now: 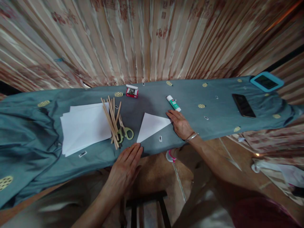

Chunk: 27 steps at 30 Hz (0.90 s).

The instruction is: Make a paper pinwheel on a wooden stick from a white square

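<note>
A white triangular piece of paper (152, 126) lies flat on the cloth between my hands. My left hand (127, 161) rests at its near corner, fingers stretched out and lying flat. At the right-hand point of the triangle, my right hand (180, 126) lies with its fingers extended over the tip; a bracelet circles that wrist. Just beyond the right fingers is a green and white glue stick (174, 103). Left of the paper are scissors (128, 133) with green handles, partly under several thin wooden sticks (110, 122).
A stack of white paper sheets (83, 126) lies at the left, under some sticks. Toward the back stands an open small red box (132, 92) of small metallic items. A dark phone (243, 105) and blue-framed tablet (266, 81) lie right on the patterned tablecloth (213, 107). Curtains (147, 41) hang behind.
</note>
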Available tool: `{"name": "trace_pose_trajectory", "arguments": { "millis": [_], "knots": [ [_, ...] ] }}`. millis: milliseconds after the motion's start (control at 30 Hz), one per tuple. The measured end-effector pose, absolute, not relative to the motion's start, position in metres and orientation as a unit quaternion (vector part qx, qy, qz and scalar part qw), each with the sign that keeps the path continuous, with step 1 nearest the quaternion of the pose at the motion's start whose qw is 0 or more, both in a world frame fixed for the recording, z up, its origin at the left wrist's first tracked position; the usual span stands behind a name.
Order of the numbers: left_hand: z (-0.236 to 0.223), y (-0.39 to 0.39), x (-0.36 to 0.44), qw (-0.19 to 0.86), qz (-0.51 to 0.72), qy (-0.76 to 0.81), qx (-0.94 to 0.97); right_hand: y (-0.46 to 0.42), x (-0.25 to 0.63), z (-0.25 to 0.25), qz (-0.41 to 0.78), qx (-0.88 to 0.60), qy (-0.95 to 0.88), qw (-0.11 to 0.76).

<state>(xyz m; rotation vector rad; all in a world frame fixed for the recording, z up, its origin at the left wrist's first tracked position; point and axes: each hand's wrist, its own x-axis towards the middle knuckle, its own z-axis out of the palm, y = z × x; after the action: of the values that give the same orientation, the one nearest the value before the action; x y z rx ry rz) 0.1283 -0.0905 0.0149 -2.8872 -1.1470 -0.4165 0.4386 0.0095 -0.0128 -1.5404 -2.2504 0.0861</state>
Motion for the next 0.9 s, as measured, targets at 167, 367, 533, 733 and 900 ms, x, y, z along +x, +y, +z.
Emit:
{"name": "trace_pose_trajectory", "arguments": {
  "millis": [167, 367, 533, 733, 900],
  "knots": [
    [0.013, -0.093, 0.125, -0.012, -0.147, -0.365, -0.919, 0.010, 0.438, -0.009, 0.028, -0.555, -0.808, 0.196],
    [0.012, -0.092, 0.130, -0.034, -0.185, -0.377, -0.907, 0.013, 0.418, 0.006, 0.059, -0.540, -0.811, 0.217],
    [0.015, -0.086, 0.133, -0.064, -0.201, -0.392, -0.895, 0.020, 0.400, 0.017, 0.115, -0.506, -0.825, 0.223],
    [0.013, -0.080, 0.138, -0.075, -0.178, -0.412, -0.891, 0.026, 0.387, 0.025, 0.164, -0.516, -0.813, 0.212],
    [0.011, -0.079, 0.143, -0.085, -0.177, -0.410, -0.891, 0.025, 0.376, 0.031, 0.175, -0.520, -0.809, 0.210]
  ]
}}
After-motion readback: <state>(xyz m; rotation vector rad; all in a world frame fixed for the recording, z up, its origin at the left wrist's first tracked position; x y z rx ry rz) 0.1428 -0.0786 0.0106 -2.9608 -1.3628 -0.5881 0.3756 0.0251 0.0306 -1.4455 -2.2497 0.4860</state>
